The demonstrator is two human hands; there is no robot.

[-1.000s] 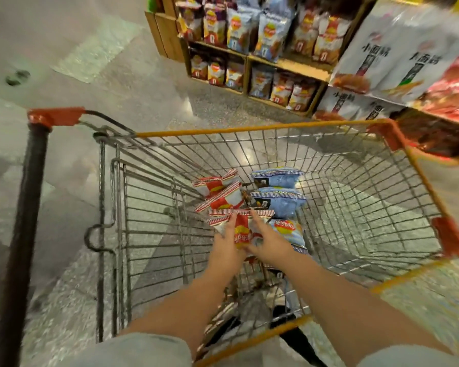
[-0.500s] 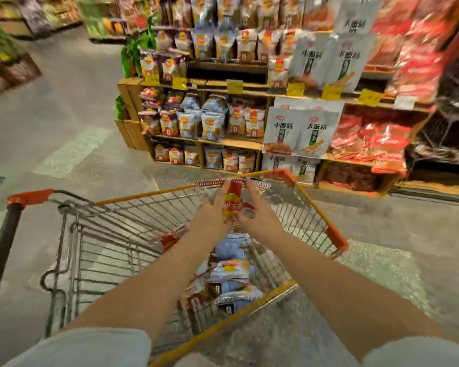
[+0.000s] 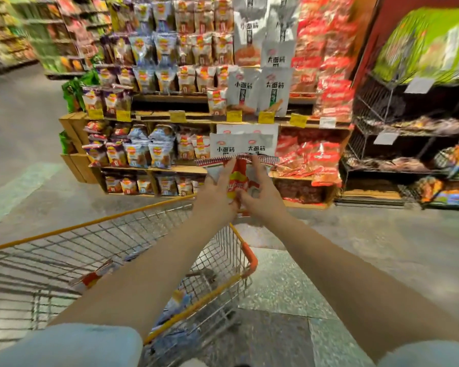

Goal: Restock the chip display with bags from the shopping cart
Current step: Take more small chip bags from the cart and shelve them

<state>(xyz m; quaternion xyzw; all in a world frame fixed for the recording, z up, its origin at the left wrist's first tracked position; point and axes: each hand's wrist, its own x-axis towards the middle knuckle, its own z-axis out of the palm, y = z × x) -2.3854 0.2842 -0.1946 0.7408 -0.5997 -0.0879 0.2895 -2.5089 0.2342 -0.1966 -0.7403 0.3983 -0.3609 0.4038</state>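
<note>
Frame was motion-blurred; both pale sleeves were cut off at the bottom edge. Below the forearms, the yellow-rimmed wire shopping cart point(image 3: 117, 250) held crinkly foil chip bags point(image 3: 96, 278), mostly hidden behind the left arm, count unclear. Both arms reached forward, almost straight. Left hand point(image 3: 214, 193) and right hand point(image 3: 261, 193) gripped the red-and-white glossy chip bag point(image 3: 237, 181) from either side, fingers curled round its edges, right fingertips point(image 3: 255, 161) up at the striped crimped top seal. Bag was upright, above the cart's far rim. Beyond the fingers stood the wooden chip display shelves point(image 3: 180, 169) with rows of bags, labels unreadable; bottom row partly hidden by the cart rim.
</note>
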